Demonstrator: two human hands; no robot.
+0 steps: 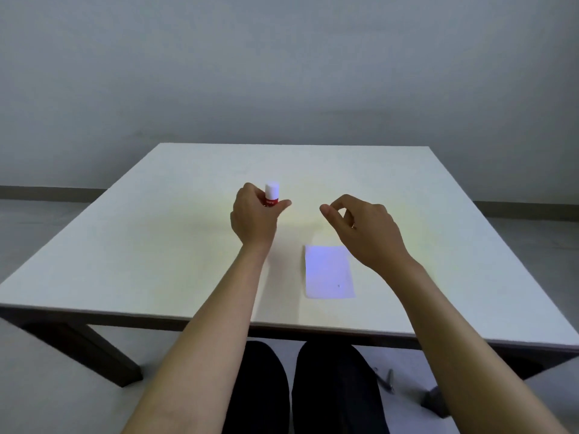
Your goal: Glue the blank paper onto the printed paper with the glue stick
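My left hand [255, 214] grips a glue stick [272, 194] with a red body and a white cap, held upright above the middle of the table. My right hand [360, 227] hovers to its right, fingers curled and apart, holding nothing. A white sheet of paper [329, 272] lies flat on the table below my right hand, near the front edge. It looks blank with one tiny mark low on it. I see no second sheet; whether one lies under it I cannot tell.
The white square table [141, 245] stands in front of a grey wall. My dark-trousered legs [297, 389] are under its front edge. A small metal object [387, 380] lies on the floor at the right.
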